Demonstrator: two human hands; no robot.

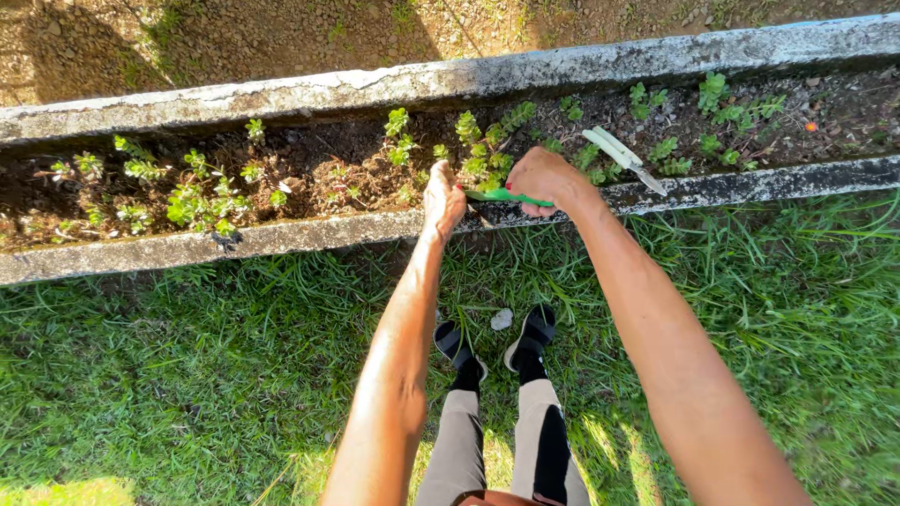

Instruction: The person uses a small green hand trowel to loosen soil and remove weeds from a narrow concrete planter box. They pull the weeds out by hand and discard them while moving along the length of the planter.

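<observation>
Your right hand (546, 178) is closed around a green-handled tool (506, 197) and holds it low over the near wall of the concrete planter (281, 234). The green handle runs leftward from your fist, level with the top of the wall; the working end is hidden, so you cannot tell its shape.

Your left hand (442, 199) sits just beside the free end of the handle, at the inner edge of the same wall. Its fingers are drawn together and point down into the bed; whether they pinch anything cannot be told from this view.

Directly behind both hands stands a cluster of small green plants (483, 150) rooted in the dark soil (319, 169) of the trough. More plants of the same kind are spread along the bed to either side.

A second tool with a pale handle (621, 156) lies tilted in the bed just to the right of your right hand, apart from it, its tip reaching the near wall.

You stand on grass (187, 375) close against the planter, with both sandalled feet (497, 345) below your hands. A small pale stone (502, 319) lies between the feet.
</observation>
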